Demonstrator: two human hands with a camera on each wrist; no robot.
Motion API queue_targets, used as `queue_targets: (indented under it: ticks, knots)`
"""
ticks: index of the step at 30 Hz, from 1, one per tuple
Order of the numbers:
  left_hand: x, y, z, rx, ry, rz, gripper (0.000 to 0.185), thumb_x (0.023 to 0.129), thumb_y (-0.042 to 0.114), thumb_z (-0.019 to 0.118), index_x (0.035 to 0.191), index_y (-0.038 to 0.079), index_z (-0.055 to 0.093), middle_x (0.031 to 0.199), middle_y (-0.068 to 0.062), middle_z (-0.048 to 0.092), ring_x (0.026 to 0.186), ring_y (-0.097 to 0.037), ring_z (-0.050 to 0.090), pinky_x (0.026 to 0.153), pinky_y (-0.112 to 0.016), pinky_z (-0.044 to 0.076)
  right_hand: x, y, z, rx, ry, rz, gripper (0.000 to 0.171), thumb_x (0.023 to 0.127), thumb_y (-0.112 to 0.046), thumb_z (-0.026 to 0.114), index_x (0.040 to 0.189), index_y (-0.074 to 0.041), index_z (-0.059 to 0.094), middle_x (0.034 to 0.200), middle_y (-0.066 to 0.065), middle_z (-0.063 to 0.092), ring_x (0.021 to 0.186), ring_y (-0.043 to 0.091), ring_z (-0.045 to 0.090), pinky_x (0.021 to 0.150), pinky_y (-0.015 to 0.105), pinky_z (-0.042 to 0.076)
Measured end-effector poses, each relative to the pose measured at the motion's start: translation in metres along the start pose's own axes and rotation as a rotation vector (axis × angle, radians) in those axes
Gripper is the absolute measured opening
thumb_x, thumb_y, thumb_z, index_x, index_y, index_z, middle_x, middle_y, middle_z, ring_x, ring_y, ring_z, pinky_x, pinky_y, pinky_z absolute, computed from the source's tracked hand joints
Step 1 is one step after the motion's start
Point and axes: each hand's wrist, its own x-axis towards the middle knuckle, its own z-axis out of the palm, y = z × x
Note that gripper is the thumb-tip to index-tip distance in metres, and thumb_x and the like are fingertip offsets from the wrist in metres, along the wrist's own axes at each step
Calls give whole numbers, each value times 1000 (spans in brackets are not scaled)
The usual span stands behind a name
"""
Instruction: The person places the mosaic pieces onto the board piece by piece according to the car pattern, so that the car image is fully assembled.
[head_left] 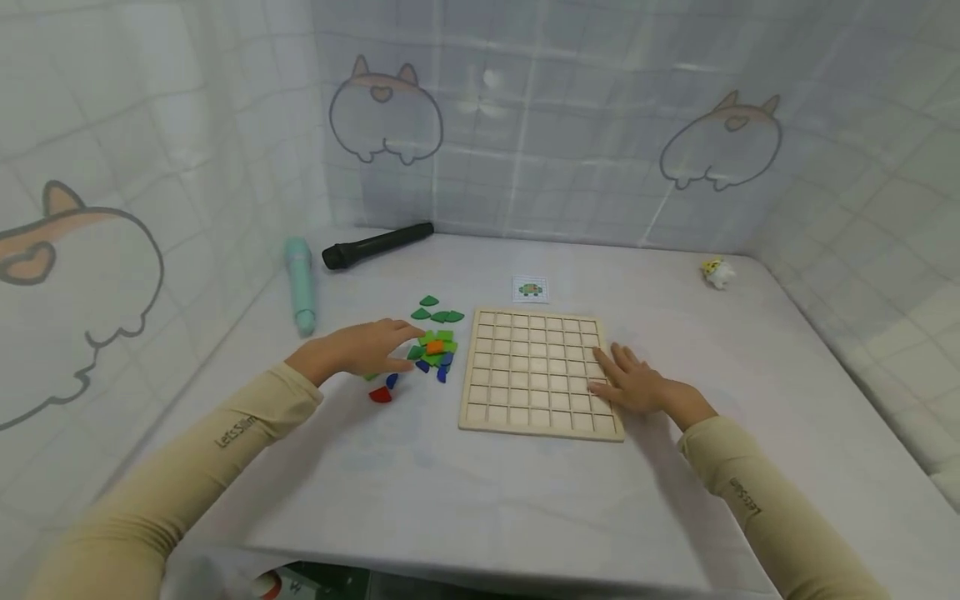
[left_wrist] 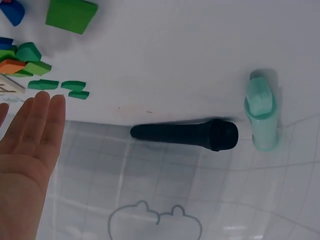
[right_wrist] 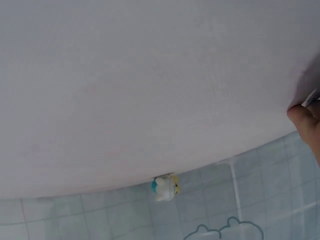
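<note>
A wooden grid board lies flat on the white table, its cells bare. My right hand rests on the board's right edge with fingers spread and straight. Left of the board is a pile of coloured foam pieces, mostly green with orange, blue and one red piece. My left hand hovers flat over the pile's left side, fingers straight, holding nothing. The same pieces show at the top left of the left wrist view.
A black microphone and a mint green one lie at the back left. A small picture card sits behind the board. A tiny white and yellow toy stands at the back right. Curtain walls enclose the table.
</note>
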Motion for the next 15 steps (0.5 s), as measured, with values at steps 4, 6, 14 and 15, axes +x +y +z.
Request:
queue_targets:
  ticks: [4, 6, 14, 15]
  knots:
    - [5, -4, 0, 15, -15, -2, 58, 94, 34, 58, 142, 8, 41, 142, -19, 39, 127, -36, 38, 100, -53, 34, 5, 10, 11, 22, 21, 22, 90, 91, -72, 18, 152, -9, -5, 152, 25, -15, 137, 43, -14, 103, 63, -4]
    - [7, -6, 0, 14, -13, -2, 56, 95, 33, 57, 142, 7, 41, 141, -19, 40, 126, -37, 39, 100, -53, 34, 6, 13, 15, 44, 32, 27, 90, 90, -73, 18, 152, -12, -7, 152, 23, -17, 137, 40, -17, 103, 61, -8]
    - [23, -21, -6, 39, 24, 2, 55, 96, 32, 54, 140, 2, 42, 139, -21, 42, 126, -37, 39, 101, -52, 33, 8, 14, 19, 39, 66, 19, 85, 94, -66, 21, 152, -8, -3, 153, 23, -14, 138, 41, -14, 103, 61, -8]
    - [27, -23, -8, 43, 28, -3, 54, 96, 32, 54, 139, 2, 42, 138, -21, 43, 125, -37, 40, 101, -52, 33, 7, 14, 20, 37, 70, 19, 85, 94, -66, 21, 152, -7, -2, 153, 24, -13, 138, 42, -13, 103, 61, -7]
